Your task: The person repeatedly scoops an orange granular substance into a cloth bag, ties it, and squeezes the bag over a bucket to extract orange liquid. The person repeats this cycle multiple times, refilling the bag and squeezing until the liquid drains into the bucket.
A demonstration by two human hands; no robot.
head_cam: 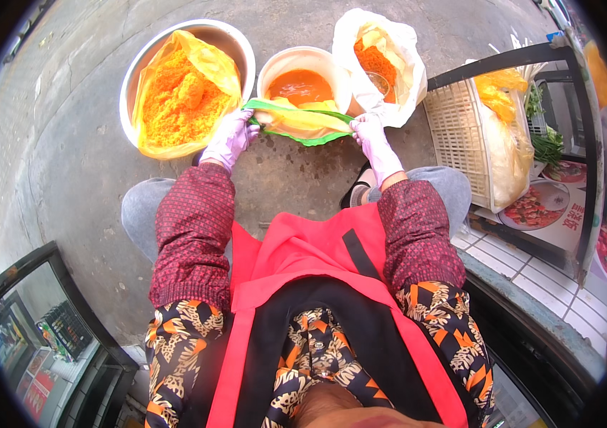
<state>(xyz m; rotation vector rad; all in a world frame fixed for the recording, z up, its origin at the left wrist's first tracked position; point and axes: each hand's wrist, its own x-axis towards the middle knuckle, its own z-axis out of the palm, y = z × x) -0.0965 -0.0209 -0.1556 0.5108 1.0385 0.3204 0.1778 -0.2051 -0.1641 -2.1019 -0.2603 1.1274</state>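
Both my hands wear pale purple gloves. My left hand (232, 137) grips one end of a yellow cloth bag with a green edge (303, 124), and my right hand (372, 140) pinches its other end. The bag is stretched between them at the near rim of a white bucket (342, 88) of orange liquid (300, 85). Left of the bucket, a metal basin (242, 45) holds a yellow plastic bag of crumbly orange stuff (180, 101). On its right stands a white sack (410, 59) with orange-red crumbs (374, 61) and a clear, round vessel (378, 82) inside.
At the right, a white plastic basket (456, 142) with bagged goods stands by a black-framed glass panel (592, 160), near green vegetables (548, 147). Another framed glass door (52, 257) is at lower left. Wet spots mark the concrete ground (303, 171) between my feet.
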